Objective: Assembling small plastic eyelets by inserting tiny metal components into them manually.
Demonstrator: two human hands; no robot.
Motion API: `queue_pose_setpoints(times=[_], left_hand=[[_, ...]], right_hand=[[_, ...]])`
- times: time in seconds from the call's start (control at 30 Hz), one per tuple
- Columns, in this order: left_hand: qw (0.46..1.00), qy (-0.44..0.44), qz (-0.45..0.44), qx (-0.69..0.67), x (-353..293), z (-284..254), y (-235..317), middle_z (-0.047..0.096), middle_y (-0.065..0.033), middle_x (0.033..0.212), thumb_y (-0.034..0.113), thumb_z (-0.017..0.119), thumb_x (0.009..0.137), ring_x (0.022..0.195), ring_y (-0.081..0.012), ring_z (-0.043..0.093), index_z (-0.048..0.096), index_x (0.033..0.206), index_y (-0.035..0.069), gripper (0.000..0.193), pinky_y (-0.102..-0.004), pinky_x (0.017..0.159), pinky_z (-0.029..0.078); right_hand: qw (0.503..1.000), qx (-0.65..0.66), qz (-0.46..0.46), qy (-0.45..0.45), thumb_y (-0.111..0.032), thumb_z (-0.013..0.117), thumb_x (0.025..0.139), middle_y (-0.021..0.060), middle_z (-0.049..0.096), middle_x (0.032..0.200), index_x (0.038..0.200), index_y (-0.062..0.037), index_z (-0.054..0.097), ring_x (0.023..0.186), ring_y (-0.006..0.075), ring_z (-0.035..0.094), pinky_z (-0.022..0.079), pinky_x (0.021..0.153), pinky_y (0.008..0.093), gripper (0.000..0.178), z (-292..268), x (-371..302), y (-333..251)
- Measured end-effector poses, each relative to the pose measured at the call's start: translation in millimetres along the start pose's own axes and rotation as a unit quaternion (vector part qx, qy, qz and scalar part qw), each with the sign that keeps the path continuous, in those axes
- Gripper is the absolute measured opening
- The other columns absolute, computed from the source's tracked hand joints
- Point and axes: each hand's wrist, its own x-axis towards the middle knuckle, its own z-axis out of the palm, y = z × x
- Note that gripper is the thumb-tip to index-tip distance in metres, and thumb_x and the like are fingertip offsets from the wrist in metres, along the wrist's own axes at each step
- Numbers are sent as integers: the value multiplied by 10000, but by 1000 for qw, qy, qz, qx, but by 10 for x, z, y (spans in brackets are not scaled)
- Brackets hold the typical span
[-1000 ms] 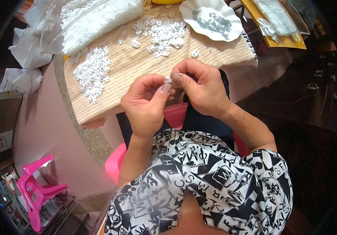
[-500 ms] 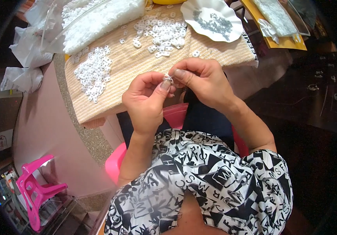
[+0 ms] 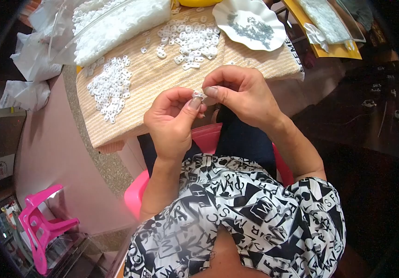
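Observation:
Between the thumb and fingers of my left hand [image 3: 171,118] is a small white plastic piece [image 3: 198,94], held just past the table's front edge. My right hand [image 3: 243,95] pinches at the right side of that piece; whether its fingertips grip the piece itself or something tiny on it, I cannot make out. Loose small white plastic pieces with holes lie in a left pile [image 3: 110,88] and a farther middle pile [image 3: 192,41]. A white wavy-rimmed dish [image 3: 222,18] holds many tiny dark grey parts.
A clear box of white pieces [image 3: 120,30] stands at the back left of the cloth-covered table [image 3: 148,99]. Another clear container [image 3: 324,21] rests on a yellow surface at the right. White plastic bags [image 3: 25,95] hang left, above a pink stool [image 3: 46,227].
My right fingertips have shifted slightly to the right of the white piece. My left hand keeps its hold in nearly the same place.

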Motion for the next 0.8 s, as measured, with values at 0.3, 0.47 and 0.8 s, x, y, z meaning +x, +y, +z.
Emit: queue_pose_setpoints(times=[0.3,0.47,0.8], left_hand=[[1000,-7,-2,11,-14,19,-3,592,-66,751,-28,589,759,639,-106,585,550,866,-34,114,-206,558,498],[1000,0,-4,15,-30,12,17,593,-58,744,-30,590,758,631,-95,581,558,851,-28,99,-202,554,499],[996,1,24,82,-32,48,28,591,-53,719,-61,570,751,609,-82,568,558,830,-36,83,-190,552,480]], right_hand=[[999,-35,-6,9,-19,534,799,9,560,704,806,27,551,651,60,540,450,585,195,50,80,-55,1],[997,-65,-10,28,-16,536,788,10,556,675,784,20,552,640,56,536,443,574,196,40,126,-65,-19],[996,-74,-24,33,0,523,789,4,545,647,761,12,540,615,53,530,442,542,197,35,140,-65,98]])
